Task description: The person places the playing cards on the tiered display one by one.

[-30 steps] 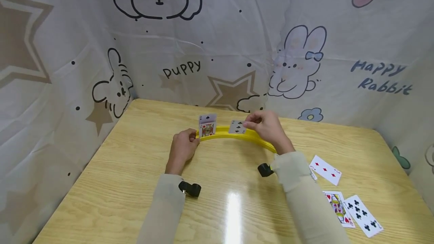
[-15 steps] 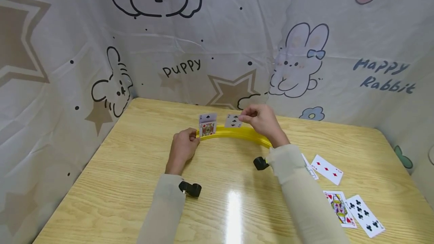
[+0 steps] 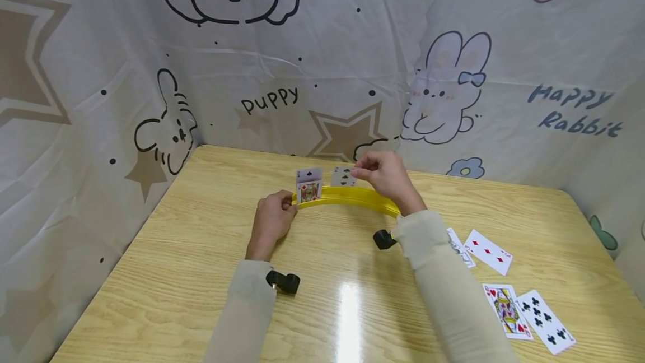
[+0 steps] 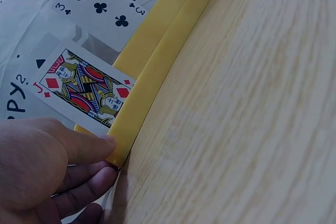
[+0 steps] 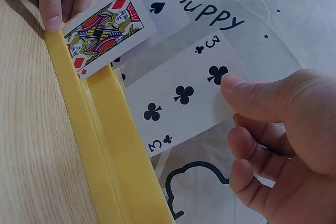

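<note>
A curved yellow card holder [image 3: 360,197] stands on the wooden table. My left hand [image 3: 272,218] grips its left end, thumb on the front wall [image 4: 137,109] and fingers behind. Close to that hand, a jack of diamonds [image 5: 107,32] stands in the front slot, with a two of spades [image 5: 167,13] rising behind it. My right hand [image 3: 387,181] pinches a three of clubs [image 5: 181,98] by its upper right corner. That card is upright at the holder's rear wall, right of the jack. Whether its lower edge sits in a slot, I cannot tell.
Face up on the table at the right lie a queen of hearts [image 3: 506,311], a seven of clubs [image 3: 546,322] and a three of diamonds [image 3: 487,252]. Another card [image 3: 461,248] is partly hidden by the right sleeve. A printed cloth [image 3: 272,60] hangs behind the table.
My right hand has moved left and slightly back with the three of clubs, bringing it nearer the jack and toward the rear wall. My left hand has stayed on the holder's end.
</note>
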Motion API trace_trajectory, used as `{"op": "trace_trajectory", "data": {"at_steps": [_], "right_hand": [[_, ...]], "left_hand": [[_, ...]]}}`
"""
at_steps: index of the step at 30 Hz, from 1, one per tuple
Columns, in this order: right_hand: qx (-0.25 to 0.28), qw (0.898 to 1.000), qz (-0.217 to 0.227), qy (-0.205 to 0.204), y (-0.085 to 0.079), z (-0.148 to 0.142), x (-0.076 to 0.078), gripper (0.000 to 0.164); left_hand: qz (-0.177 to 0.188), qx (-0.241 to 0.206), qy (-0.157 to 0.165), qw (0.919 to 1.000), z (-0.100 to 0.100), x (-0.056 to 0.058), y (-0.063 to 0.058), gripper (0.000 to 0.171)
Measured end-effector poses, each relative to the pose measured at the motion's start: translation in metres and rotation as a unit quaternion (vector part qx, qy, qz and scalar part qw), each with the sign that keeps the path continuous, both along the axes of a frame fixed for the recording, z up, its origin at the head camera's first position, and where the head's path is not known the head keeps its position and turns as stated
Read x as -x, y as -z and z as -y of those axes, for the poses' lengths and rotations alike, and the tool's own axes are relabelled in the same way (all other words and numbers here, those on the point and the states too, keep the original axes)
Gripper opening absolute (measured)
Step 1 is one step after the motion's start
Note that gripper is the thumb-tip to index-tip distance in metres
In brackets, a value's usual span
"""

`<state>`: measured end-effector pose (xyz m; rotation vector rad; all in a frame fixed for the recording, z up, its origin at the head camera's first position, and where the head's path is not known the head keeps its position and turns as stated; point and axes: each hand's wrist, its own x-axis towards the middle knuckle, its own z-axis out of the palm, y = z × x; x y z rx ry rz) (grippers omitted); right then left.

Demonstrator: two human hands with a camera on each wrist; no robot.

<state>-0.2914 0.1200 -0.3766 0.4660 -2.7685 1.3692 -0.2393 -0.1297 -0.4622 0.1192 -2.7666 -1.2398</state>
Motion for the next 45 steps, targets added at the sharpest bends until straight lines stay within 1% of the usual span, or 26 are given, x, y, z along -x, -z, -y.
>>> {"op": "trace_trajectory", "data": {"at_steps": [12, 20, 31, 37, 41, 45], "right_hand": [[-0.013, 1.000, 0.009, 0.002, -0.001, 0.005, 0.001, 0.009], [-0.010, 1.000, 0.007, -0.003, 0.003, 0.004, 0.003, 0.009], [-0.014, 1.000, 0.024, 0.003, 0.007, 0.006, 0.005, 0.010], [-0.019, 0.999, 0.035, 0.009, 0.006, 0.004, 0.004, 0.009], [-0.017, 0.999, 0.045, 0.011, 0.006, 0.000, 0.003, 0.015], [-0.016, 0.999, 0.044, 0.008, 0.006, -0.005, 0.002, 0.020]], "left_hand": [[-0.005, 0.001, 0.000, 1.0000, 0.001, 0.000, 0.001, 0.030], [-0.004, 0.002, 0.000, 1.0000, 0.000, 0.001, 0.002, 0.031], [0.002, 0.002, -0.004, 1.0000, 0.000, 0.001, 0.001, 0.031], [0.004, 0.001, -0.005, 1.0000, -0.002, 0.001, 0.001, 0.032], [0.009, 0.001, -0.005, 0.9999, -0.002, 0.001, 0.002, 0.033], [0.003, -0.001, -0.006, 1.0000, -0.001, 0.001, 0.002, 0.032]]}}
